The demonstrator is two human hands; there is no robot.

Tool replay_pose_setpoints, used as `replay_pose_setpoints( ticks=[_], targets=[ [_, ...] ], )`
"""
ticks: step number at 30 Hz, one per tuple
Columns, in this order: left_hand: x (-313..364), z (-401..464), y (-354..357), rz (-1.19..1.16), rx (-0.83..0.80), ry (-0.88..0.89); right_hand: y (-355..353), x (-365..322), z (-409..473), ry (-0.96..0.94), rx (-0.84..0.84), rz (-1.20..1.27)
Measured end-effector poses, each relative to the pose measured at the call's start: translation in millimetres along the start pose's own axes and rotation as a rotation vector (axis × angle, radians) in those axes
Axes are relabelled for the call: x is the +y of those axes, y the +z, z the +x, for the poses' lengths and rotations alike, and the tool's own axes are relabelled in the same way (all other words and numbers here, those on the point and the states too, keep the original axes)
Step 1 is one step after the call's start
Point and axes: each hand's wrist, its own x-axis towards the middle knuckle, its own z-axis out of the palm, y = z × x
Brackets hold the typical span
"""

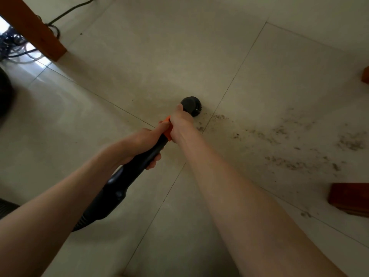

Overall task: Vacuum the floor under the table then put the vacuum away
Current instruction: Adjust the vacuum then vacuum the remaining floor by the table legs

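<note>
Fingers: right hand [180,121] wraps the vacuum wand [153,150] just behind its brush head [192,106]; left hand [142,145] curls round the black tube further back. Debris [299,148] lies right of the fingers. Risk: bristles scattering crumbs; brush striking table leg [348,198].

Open floor [159,56] between table legs [40,31]

Two hands, one vacuum, three wooden legs in shot.

One left hand [143,142] and one right hand [180,121] grip one black vacuum wand [139,164] with one round brush head [192,105]. Around that brush head: one wooden leg [38,29] far upper left, two more [365,74] [349,198] off right, one dark cable [67,13] upper left, several crumb patches [289,140] just right.
</note>
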Motion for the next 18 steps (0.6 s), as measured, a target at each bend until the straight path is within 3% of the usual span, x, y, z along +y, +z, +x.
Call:
replay_pose_setpoints(
  ticks=[18],
  targets=[
    [25.2, 10.4, 42.4, 0.127, -0.073, 0.041, -60.5, -8.0, 2.2, 0.02, 0.077, 0.123]
  ],
)
